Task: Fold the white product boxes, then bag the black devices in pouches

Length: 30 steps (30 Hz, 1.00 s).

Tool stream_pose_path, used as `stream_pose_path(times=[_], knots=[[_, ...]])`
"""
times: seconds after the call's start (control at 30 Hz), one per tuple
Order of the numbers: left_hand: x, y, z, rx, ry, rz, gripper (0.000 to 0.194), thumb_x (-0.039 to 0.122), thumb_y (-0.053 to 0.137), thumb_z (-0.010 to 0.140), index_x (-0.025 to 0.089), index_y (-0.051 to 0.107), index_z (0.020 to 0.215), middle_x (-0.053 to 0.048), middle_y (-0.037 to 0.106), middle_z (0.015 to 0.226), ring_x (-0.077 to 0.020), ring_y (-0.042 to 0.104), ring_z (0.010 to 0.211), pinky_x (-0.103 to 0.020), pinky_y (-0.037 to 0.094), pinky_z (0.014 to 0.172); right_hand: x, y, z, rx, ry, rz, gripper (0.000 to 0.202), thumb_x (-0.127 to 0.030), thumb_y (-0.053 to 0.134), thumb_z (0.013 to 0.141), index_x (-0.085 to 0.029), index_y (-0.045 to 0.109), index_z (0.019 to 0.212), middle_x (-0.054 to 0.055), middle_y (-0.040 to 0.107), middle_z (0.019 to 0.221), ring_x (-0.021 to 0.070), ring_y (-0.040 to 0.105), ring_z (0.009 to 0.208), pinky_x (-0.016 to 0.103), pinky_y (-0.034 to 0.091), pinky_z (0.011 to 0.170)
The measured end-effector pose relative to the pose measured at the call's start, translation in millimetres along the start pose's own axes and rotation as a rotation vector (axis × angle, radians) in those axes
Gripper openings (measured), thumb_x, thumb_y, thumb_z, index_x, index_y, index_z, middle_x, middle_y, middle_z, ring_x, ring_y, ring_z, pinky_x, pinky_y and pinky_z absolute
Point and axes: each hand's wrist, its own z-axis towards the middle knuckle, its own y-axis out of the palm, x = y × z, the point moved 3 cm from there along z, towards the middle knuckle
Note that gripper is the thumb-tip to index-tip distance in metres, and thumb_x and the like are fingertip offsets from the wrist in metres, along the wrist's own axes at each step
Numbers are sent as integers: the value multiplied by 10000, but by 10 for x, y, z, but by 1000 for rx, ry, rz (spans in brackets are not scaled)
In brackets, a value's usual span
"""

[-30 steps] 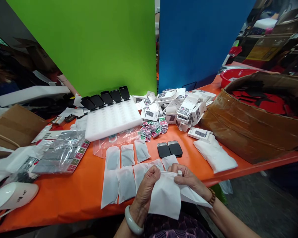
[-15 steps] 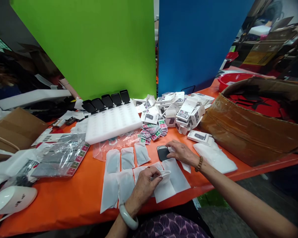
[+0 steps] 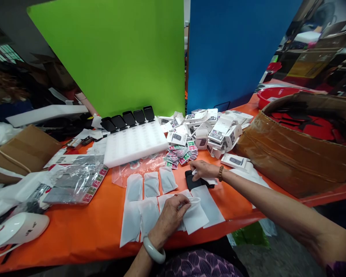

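Observation:
My left hand (image 3: 173,213) pinches the open mouth of a white translucent pouch (image 3: 195,217) near the table's front edge. Beyond it, my right hand (image 3: 203,169) is closed on a thin white piece, perhaps a cloth or tissue (image 3: 210,180). That hand is over a flat black device (image 3: 191,177) with rounded corners; more black shows beside it, partly covered. Another white pouch (image 3: 209,206) lies flat to the right of the held one. Several white pouches (image 3: 151,184) lie in two rows to the left, some bulging.
Behind the hands are a heap of coloured cards (image 3: 180,154) and a pile of small white boxes (image 3: 219,129). A white foam tray (image 3: 135,142) has black devices (image 3: 128,118) along its back edge. A large cardboard box (image 3: 294,154) stands right, a white appliance (image 3: 20,231) left.
My right hand has shifted slightly with the white piece over the black device, and more black shows beneath it. My left hand keeps its pinch on the pouch. The view has turned slightly left.

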Motion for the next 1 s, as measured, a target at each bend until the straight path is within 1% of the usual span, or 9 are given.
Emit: stream_pose_path(times=[0.1,0.17,0.27,0.33,0.5,0.6,0.73,0.9,1.0], knots=[[2,-22,-7,12,-23,-27,125,217,576,818,195,697,797,-49,695,791,-204,622,772,-273,418,735,-69,-84,-163,108,-55,145,289,-168,657,707,-194,493,943,20,586,957,171,544,847,258,414,706],[15,-34,-9,21,-37,-51,121,213,581,811,193,698,789,-52,698,799,-209,623,781,-278,420,744,-146,-118,-316,220,-108,398,295,-207,637,748,-201,477,996,28,562,1019,168,537,894,274,427,755],[59,-44,-14,25,-28,-88,112,205,588,803,191,691,760,-54,702,834,-208,623,812,-277,417,767,-264,-81,-538,333,-166,828,260,-265,673,751,-202,512,945,20,561,975,174,535,911,297,426,791],[94,-48,-25,35,-19,-96,109,208,594,801,191,685,744,-46,695,818,-197,615,796,-270,413,753,-331,-3,-649,351,-148,941,248,-276,699,734,-200,533,903,7,561,929,172,531,899,304,419,800],[164,-38,-75,81,-24,-85,97,213,627,776,190,671,693,-15,663,724,-168,566,719,-256,394,702,-446,167,-828,346,-87,935,218,-271,706,718,-197,547,847,1,556,877,172,524,866,314,409,807],[171,4,-94,87,-39,-139,85,204,637,755,185,655,674,-7,644,711,-160,549,713,-252,393,694,-500,187,-901,268,-78,852,185,-243,690,722,-201,550,836,3,568,874,181,525,880,312,407,808],[125,90,-108,93,-115,-300,94,226,660,726,174,620,659,3,588,685,-143,519,668,-240,392,637,-515,146,-968,174,-68,758,203,-222,697,699,-206,546,833,-1,562,856,180,508,854,300,404,776],[138,201,-144,-37,-160,-417,122,245,677,717,162,609,658,15,527,661,-115,467,600,-226,352,562,-424,91,-1051,74,-84,824,212,-244,699,689,-201,558,841,-3,549,865,173,499,851,300,404,797],[164,225,-156,-58,-183,-480,155,259,684,708,161,581,644,7,542,700,-101,434,573,-225,329,538,-385,88,-1112,20,-59,871,210,-238,694,686,-198,574,853,2,560,890,178,504,885,306,405,824]])
